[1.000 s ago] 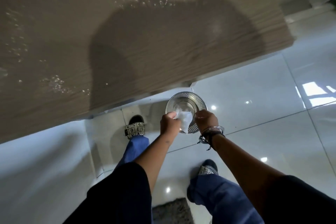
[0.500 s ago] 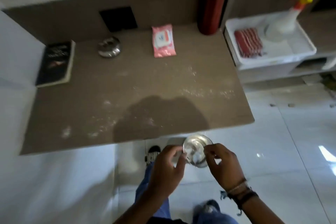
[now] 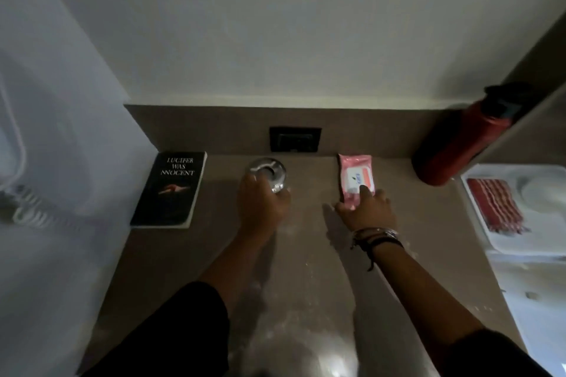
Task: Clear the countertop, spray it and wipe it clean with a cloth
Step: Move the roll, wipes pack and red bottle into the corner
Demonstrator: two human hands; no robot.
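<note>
The brown countertop (image 3: pixel 300 291) carries streaks of white powder. A round steel bowl (image 3: pixel 271 170) stands near the back wall, and my left hand (image 3: pixel 263 206) is closed over its near rim. To the right lies a pink pack of wet wipes (image 3: pixel 356 176). My right hand (image 3: pixel 366 213) grips its near end, index finger on top and thumb at its left edge. A black book (image 3: pixel 171 190) lies flat at the back left. A red bottle (image 3: pixel 453 148) stands in the back right corner.
A white tray (image 3: pixel 502 242) right of the counter holds a red striped cloth (image 3: pixel 496 208). A black wall socket (image 3: pixel 294 139) sits in the backsplash. A white wall with a coiled cord (image 3: pixel 33 211) borders the counter's left side.
The view has swung up from the floor to the counter. Both hands left the steel plate and tissue held below the counter's edge and reached back to the bowl and the wipes pack.
</note>
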